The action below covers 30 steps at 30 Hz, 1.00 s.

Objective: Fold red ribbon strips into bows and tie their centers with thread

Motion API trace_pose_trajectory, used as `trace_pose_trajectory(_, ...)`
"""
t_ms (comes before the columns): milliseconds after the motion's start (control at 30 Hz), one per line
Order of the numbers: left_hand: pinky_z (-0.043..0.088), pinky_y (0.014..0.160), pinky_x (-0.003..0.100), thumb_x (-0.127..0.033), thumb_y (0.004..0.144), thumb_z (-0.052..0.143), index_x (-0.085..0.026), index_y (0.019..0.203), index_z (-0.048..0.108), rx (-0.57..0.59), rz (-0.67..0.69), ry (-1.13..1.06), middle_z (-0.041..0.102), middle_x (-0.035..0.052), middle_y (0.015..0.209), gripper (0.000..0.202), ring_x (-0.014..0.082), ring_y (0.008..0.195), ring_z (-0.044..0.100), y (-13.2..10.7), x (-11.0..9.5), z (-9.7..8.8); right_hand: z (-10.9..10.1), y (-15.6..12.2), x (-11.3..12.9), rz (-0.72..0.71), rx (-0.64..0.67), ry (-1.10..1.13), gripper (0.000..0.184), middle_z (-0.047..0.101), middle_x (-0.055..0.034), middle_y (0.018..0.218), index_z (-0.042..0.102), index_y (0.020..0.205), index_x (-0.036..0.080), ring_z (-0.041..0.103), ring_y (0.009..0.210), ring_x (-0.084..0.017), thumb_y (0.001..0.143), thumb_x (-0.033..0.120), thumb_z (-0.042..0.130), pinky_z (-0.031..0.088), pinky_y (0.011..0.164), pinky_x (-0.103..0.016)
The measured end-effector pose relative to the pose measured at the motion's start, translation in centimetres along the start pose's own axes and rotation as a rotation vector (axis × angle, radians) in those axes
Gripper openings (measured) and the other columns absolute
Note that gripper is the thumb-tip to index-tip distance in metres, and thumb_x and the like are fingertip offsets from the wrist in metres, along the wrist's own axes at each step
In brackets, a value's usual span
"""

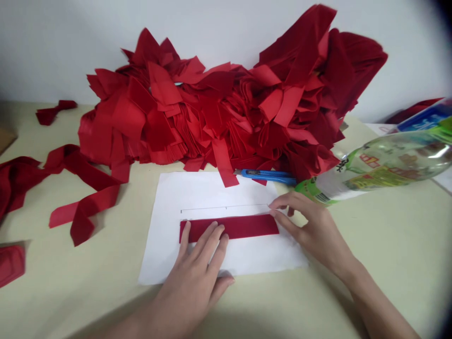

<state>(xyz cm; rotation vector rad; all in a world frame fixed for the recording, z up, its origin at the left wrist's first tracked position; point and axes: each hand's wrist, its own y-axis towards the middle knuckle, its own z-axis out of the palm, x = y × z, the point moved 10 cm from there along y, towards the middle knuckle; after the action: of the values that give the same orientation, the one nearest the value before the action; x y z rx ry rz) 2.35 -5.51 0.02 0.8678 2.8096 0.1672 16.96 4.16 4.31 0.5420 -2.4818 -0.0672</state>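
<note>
A strip of dark red fabric (247,226) lies flat across a white paper sheet (212,190), just below a thin drawn line (226,207). My left hand (192,266) presses on the strip's left half, fingers spread. My right hand (310,230) is beside the strip's right end, with its fingertips on or just above the paper. Neither hand grips anything. Above the sheet lies a blue utility knife (268,176), its blade end pointing left, close to the edge of a large heap of cut red fabric pieces (219,117).
A clear plastic bottle (384,167) with a green label lies on its side close to my right hand. Loose red fabric strips (84,179) lie on the pale table (388,245) to the left. A white wall rises behind the heap.
</note>
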Motion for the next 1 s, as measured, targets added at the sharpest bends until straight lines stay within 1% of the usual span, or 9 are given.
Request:
trace_pose_trajectory(67,0.020,0.109,0.057,-0.045,0.092,0.038,-0.010,0.130,0.041,-0.009,0.003,0.004,0.044,0.0165,0.139,0.052,0.0266,0.129,0.040,0.0,-0.1,-0.1,0.5,-0.3,3.3,-0.175,-0.013,0.023,0.010,0.062,-0.0053,0.091,0.062,0.091,0.020,0.055,0.086,-0.018,0.086,0.020,0.054,0.046,0.076,-0.031)
trace_pose_trajectory(133,0.021,0.108,0.058,-0.048,0.091,0.038,-0.012,0.128,0.044,-0.013,-0.013,-0.010,0.046,0.0163,0.138,0.053,0.0269,0.126,0.043,0.1,-0.1,-0.3,2.6,-0.9,6.2,-0.341,0.101,0.026,0.014,0.063,-0.0055,0.090,0.063,0.096,0.019,0.055,0.088,-0.018,0.087,0.018,0.051,0.046,0.078,-0.033)
trace_pose_trajectory(200,0.022,0.107,0.058,-0.050,0.090,0.038,-0.013,0.126,0.047,-0.003,-0.048,-0.041,0.048,0.0159,0.136,0.053,0.0269,0.123,0.047,0.4,0.2,-0.7,4.5,-1.6,7.7,-0.435,0.192,-0.010,0.017,0.063,-0.0056,0.087,0.064,0.095,0.017,0.054,0.086,-0.019,0.089,0.017,0.048,0.046,0.077,-0.034)
trace_pose_trajectory(300,0.026,0.105,0.057,-0.037,0.094,0.038,-0.017,0.121,0.053,0.050,-0.079,-0.121,0.057,0.0124,0.127,0.037,0.0251,0.117,0.052,1.2,1.0,-1.3,5.9,-2.1,7.9,-0.459,0.222,-0.054,0.021,0.062,-0.0051,0.084,0.064,0.092,0.016,0.054,0.083,-0.018,0.091,0.015,0.044,0.047,0.075,-0.033)
trace_pose_trajectory(400,0.038,0.096,0.048,-0.018,0.094,0.036,-0.023,0.108,0.062,0.089,-0.109,-0.278,0.066,0.0042,0.111,0.029,0.0204,0.104,0.059,2.6,2.3,-2.0,6.1,-2.2,7.6,-0.458,0.227,-0.072,0.021,0.062,-0.0040,0.084,0.064,0.093,0.017,0.055,0.084,-0.017,0.091,0.014,0.043,0.047,0.075,-0.031)
trace_pose_trajectory(467,0.045,0.086,0.040,-0.016,0.092,0.040,-0.024,0.097,0.066,0.077,-0.174,-0.382,0.070,-0.0002,0.095,0.028,0.0181,0.088,0.064,3.7,3.7,-2.5,6.0,-2.2,7.7,-0.469,0.224,-0.083,0.021,0.062,-0.0037,0.084,0.064,0.091,0.018,0.055,0.084,-0.016,0.090,0.013,0.044,0.048,0.076,-0.031)
trace_pose_trajectory(567,0.046,0.073,0.037,-0.012,0.088,0.044,-0.022,0.083,0.068,0.074,-0.257,-0.394,0.069,-0.0007,0.077,0.026,0.0173,0.071,0.062,5.2,5.0,-2.7,6.0,-2.3,7.9,-0.486,0.222,-0.096,0.021,0.062,-0.0038,0.085,0.063,0.088,0.018,0.054,0.084,-0.017,0.090,0.013,0.043,0.047,0.076,-0.032)
trace_pose_trajectory(733,0.045,0.072,0.037,-0.009,0.081,0.050,-0.018,0.069,0.065,0.107,-0.263,-0.304,0.064,0.0042,0.073,0.021,0.0218,0.079,0.058,6.6,5.1,-2.3,6.3,-2.5,8.1,-0.515,0.217,-0.143,0.019,0.062,-0.0040,0.084,0.063,0.087,0.016,0.052,0.083,-0.018,0.088,0.010,0.045,0.046,0.076,-0.033)
trace_pose_trajectory(1000,0.045,0.062,0.030,-0.017,0.080,0.053,-0.019,0.069,0.054,0.153,-0.267,-0.476,0.056,0.0005,0.073,0.011,0.0184,0.077,0.054,6.5,6.6,-0.3,6.5,-2.2,8.3,-0.508,0.277,-0.214,0.020,0.061,-0.0044,0.081,0.064,0.082,0.016,0.054,0.081,-0.017,0.088,0.010,0.046,0.046,0.073,-0.032)
